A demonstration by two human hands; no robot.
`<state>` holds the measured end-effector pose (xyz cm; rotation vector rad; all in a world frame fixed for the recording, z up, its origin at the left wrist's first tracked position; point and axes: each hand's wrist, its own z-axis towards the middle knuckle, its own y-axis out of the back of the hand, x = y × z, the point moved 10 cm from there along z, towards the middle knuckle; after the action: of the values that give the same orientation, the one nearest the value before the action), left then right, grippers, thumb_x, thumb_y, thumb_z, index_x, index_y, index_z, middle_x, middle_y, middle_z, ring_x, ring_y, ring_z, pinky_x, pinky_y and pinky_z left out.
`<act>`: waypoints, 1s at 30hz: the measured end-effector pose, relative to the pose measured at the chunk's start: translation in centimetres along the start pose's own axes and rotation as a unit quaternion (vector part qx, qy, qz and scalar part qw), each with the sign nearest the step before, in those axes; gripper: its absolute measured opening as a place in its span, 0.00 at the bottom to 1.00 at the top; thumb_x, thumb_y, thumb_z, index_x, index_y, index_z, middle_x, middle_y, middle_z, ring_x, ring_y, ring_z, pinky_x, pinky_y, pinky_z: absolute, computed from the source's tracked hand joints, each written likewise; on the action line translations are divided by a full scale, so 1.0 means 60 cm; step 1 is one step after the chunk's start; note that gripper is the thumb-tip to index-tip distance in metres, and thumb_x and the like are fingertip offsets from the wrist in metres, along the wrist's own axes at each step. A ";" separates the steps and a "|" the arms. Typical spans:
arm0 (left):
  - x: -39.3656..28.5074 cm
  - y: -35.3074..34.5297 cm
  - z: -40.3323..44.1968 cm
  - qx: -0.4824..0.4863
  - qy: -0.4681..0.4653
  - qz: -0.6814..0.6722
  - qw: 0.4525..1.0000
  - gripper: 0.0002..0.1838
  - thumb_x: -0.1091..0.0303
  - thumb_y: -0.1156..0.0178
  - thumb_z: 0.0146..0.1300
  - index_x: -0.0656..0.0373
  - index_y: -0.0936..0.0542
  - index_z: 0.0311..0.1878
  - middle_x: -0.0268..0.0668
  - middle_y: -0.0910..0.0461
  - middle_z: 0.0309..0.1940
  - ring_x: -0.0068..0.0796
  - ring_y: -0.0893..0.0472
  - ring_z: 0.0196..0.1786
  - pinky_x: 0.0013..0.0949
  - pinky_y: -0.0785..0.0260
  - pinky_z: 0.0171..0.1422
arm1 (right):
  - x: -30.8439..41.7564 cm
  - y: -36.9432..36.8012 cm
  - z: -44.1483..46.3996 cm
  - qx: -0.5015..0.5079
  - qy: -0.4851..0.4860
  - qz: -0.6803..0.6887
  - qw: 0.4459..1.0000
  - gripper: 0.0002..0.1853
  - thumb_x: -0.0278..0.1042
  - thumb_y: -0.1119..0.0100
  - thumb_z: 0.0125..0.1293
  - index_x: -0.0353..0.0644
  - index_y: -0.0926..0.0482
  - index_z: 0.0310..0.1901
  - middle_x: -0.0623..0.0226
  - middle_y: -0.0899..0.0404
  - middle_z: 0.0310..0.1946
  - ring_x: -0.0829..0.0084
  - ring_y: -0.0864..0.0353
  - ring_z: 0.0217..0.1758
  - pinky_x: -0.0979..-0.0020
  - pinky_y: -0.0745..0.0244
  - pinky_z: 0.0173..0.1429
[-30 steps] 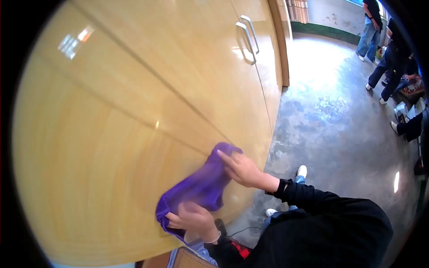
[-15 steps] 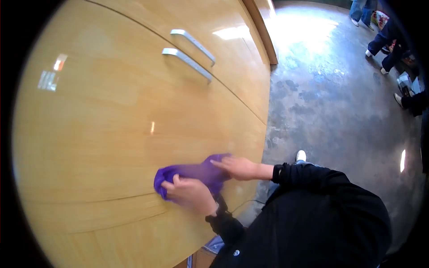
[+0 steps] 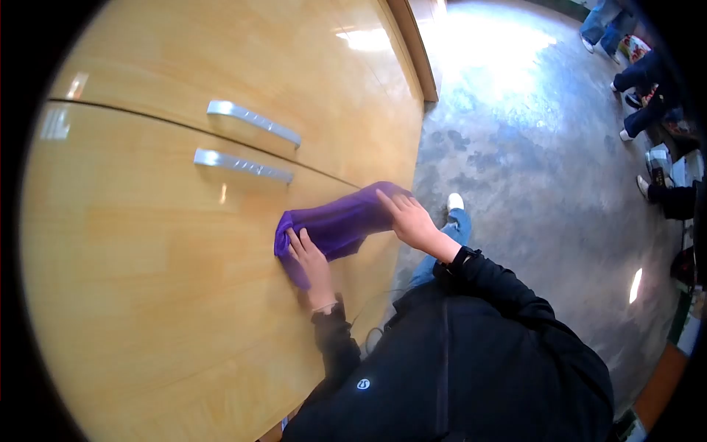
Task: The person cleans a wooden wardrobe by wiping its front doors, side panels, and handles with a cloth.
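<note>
The purple cloth (image 3: 339,225) lies against the cabinet door (image 3: 155,272), stretched between two hands. Its long axis runs from the left hand's end up toward the right hand's end, as the head view shows it, at an angle to the handles. No reach separates the cloth from the fingers: both sets touch it, one at each end, so neither hand is nearer to it.

The left hand (image 3: 313,272) has its fingers nearly straight and a little apart on the bunched left end. The right hand (image 3: 416,225) has its index finger stretched onto the far end, the other fingers closer together beside it. Both thumbs are hard to make out, so I cannot tell whether either hand pinches the cloth or only presses on it.

The seam (image 3: 169,130) between the doors runs down to the cloth's upper edge, near the right hand. The lower handle (image 3: 243,165) ends near the cloth's left end, apart from it; the upper handle (image 3: 254,124) sits across the seam. The right hand is nearer the cabinet's edge, beyond which the grey floor (image 3: 508,184) spreads, with other people's legs (image 3: 648,114) well apart.
</note>
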<state>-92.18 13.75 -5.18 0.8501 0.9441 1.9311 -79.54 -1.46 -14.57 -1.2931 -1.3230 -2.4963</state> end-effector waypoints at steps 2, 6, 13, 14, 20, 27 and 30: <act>-0.033 -0.021 0.026 0.006 0.024 0.009 1.000 0.16 0.77 0.50 0.61 0.62 0.32 0.53 0.53 0.40 0.63 0.55 0.34 0.56 0.49 0.40 0.61 | -0.034 0.021 0.029 0.002 0.011 -0.012 1.000 0.40 0.21 0.48 0.48 0.42 0.46 0.67 0.54 0.30 0.46 0.54 0.32 0.52 0.61 0.37 0.58; -0.074 -0.113 0.073 0.028 0.078 -0.004 0.997 0.18 0.77 0.52 0.61 0.60 0.32 0.55 0.54 0.39 0.62 0.56 0.34 0.57 0.50 0.41 0.62 | -0.118 0.052 0.122 -0.017 0.028 -0.044 0.998 0.40 0.20 0.49 0.47 0.41 0.46 0.67 0.55 0.30 0.45 0.55 0.31 0.51 0.61 0.38 0.59; -0.206 -0.182 0.185 -0.017 0.210 -0.058 0.976 0.18 0.71 0.50 0.62 0.55 0.30 0.56 0.54 0.37 0.59 0.58 0.34 0.56 0.55 0.44 0.61 | -0.224 0.223 0.278 -0.012 0.101 -0.122 0.987 0.39 0.23 0.48 0.49 0.43 0.44 0.67 0.56 0.29 0.43 0.58 0.31 0.51 0.62 0.38 0.59; -0.224 -0.194 0.208 -0.025 0.216 -0.064 0.974 0.18 0.71 0.50 0.62 0.55 0.30 0.56 0.54 0.37 0.59 0.58 0.34 0.56 0.55 0.44 0.61 | -0.236 0.247 0.306 -0.013 0.109 -0.131 0.985 0.39 0.23 0.48 0.49 0.43 0.44 0.67 0.56 0.29 0.43 0.58 0.31 0.51 0.62 0.38 0.59; -0.319 -0.171 0.364 -0.007 0.200 -0.056 0.978 0.16 0.66 0.48 0.63 0.54 0.28 0.54 0.55 0.32 0.55 0.57 0.30 0.54 0.46 0.37 0.58 | -0.226 0.416 0.456 -0.130 0.178 0.001 0.975 0.35 0.24 0.44 0.54 0.43 0.42 0.65 0.54 0.31 0.35 0.55 0.32 0.41 0.59 0.34 0.46; -0.243 -0.137 0.423 -0.098 0.279 0.011 0.955 0.16 0.66 0.47 0.62 0.56 0.26 0.54 0.61 0.37 0.56 0.65 0.33 0.53 0.54 0.39 0.56 | -0.079 0.418 0.573 -0.182 0.359 0.109 0.909 0.33 0.26 0.45 0.54 0.42 0.39 0.64 0.55 0.32 0.36 0.54 0.33 0.41 0.57 0.37 0.52; -0.232 -0.092 0.448 -0.217 0.287 0.083 0.929 0.17 0.64 0.47 0.63 0.59 0.27 0.54 0.63 0.43 0.62 0.65 0.38 0.58 0.57 0.46 0.60 | -0.072 0.450 0.632 -0.254 0.414 0.218 0.846 0.32 0.26 0.46 0.54 0.41 0.39 0.64 0.50 0.32 0.48 0.50 0.34 0.53 0.53 0.43 0.60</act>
<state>-61.96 11.92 0.48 0.0994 0.7231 2.4756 -41.64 6.41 11.59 -0.3180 -0.1570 -2.5908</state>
